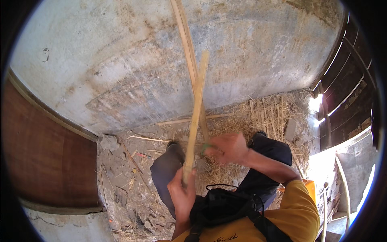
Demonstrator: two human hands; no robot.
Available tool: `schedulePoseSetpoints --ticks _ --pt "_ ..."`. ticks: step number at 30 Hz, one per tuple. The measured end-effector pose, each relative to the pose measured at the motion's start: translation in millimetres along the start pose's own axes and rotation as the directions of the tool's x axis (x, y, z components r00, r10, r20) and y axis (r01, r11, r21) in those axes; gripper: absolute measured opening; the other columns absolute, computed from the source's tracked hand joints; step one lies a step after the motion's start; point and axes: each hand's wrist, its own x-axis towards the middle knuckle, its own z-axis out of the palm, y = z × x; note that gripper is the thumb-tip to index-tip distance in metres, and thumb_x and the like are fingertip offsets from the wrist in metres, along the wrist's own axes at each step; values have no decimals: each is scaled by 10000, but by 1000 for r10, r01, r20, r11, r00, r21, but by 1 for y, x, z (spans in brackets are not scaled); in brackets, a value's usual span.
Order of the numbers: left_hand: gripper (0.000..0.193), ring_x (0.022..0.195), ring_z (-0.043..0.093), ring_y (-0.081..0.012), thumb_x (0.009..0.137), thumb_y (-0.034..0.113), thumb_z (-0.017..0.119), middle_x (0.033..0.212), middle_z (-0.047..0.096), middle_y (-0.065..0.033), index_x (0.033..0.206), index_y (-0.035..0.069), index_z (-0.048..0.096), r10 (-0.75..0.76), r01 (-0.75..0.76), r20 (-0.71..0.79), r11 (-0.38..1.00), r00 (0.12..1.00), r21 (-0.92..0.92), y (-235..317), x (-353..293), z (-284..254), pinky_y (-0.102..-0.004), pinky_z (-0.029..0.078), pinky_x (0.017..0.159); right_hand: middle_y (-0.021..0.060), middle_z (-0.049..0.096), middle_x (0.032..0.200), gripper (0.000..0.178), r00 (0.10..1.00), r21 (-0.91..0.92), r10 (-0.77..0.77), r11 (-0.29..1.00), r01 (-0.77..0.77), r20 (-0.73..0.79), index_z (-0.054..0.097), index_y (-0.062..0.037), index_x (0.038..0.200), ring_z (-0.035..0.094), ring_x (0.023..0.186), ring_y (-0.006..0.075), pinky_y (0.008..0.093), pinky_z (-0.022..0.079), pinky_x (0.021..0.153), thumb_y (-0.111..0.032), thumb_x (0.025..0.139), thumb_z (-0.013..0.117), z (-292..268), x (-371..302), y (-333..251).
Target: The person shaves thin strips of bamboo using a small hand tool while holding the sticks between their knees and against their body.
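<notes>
A split length of pale bamboo (197,109) stands tilted up in front of me, its upper end leaning slightly right. Around its lower end my left hand (182,192) is closed, the thumb along the side. My right hand (229,148) is just right of the bamboo, at about knee height. Its fingers curl around a small green thing (204,148), smeared by motion, whose kind I cannot make out. Whether that green thing touches the bamboo is not plain. A black bag (223,205) is strapped across my front, below the hands.
Behind the bamboo, a long wooden pole (186,38) leans against the stained wall (133,52). Pale shavings and strips (266,117) litter the floor around my feet. At left is a brown wooden panel (52,149). An orange object (309,188) shows behind my right arm, near slatted boards.
</notes>
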Motion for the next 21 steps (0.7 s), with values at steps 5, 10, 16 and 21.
schedulePoseSetpoints --ticks 5,10,16,21 --pt "151 592 511 -140 997 104 728 700 607 -120 1071 -27 714 18 -21 131 1000 991 23 -2 -23 -1 -330 446 557 60 756 815 243 953 33 231 973 -229 -198 773 -104 1052 685 587 209 333 543 542 -334 975 767 -28 27 49" --pt "151 579 508 -138 1001 114 723 679 585 -118 1024 -31 686 72 -68 59 995 996 -68 3 -14 0 -323 426 538 81 738 808 269 963 142 242 964 -224 -123 754 -69 1001 690 604 253 355 530 555 -330 950 797 -26 15 43" --pt "154 617 497 -118 1026 113 687 692 577 -102 1060 -37 688 8 -6 64 1000 998 -30 11 -3 -1 -324 435 566 34 721 795 311 997 213 -81 973 82 -14 742 -111 962 684 602 259 366 534 535 -396 888 843 1 -2 11" --pt "182 638 475 -97 1042 110 662 712 583 -83 1130 -47 692 24 -20 63 998 998 -53 14 -2 2 -308 422 570 4 678 743 315 988 242 -157 959 150 11 732 -137 935 665 576 222 351 511 505 -423 871 848 2 -1 -4"
